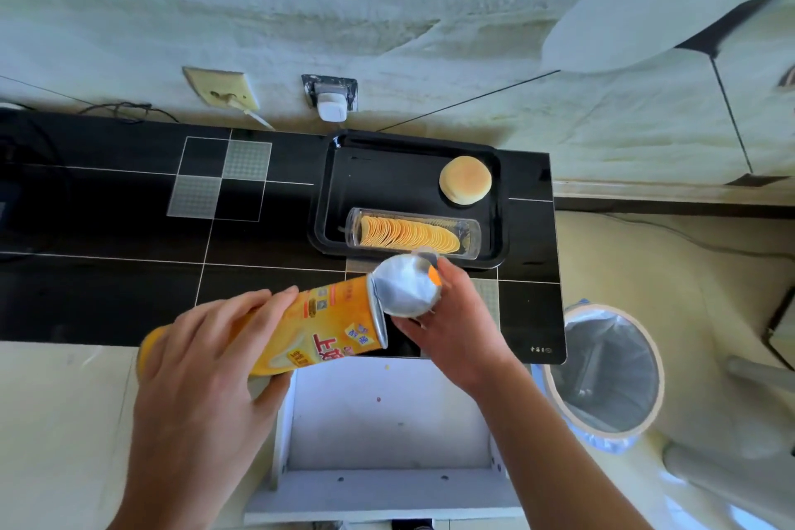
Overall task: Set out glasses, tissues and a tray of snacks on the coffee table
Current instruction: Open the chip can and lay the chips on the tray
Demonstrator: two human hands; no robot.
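My left hand grips a yellow crisp can, held on its side over the front edge of the black counter. My right hand pinches the can's silver foil seal, peeled back from the can's mouth. Just beyond, a black tray lies on the counter. In it sit a clear plastic sleeve of stacked crisps and a round pale bun.
The black tiled counter runs left to right against a pale wall with two sockets. A white bin with a liner stands at the right. A white shelf unit is below the counter edge.
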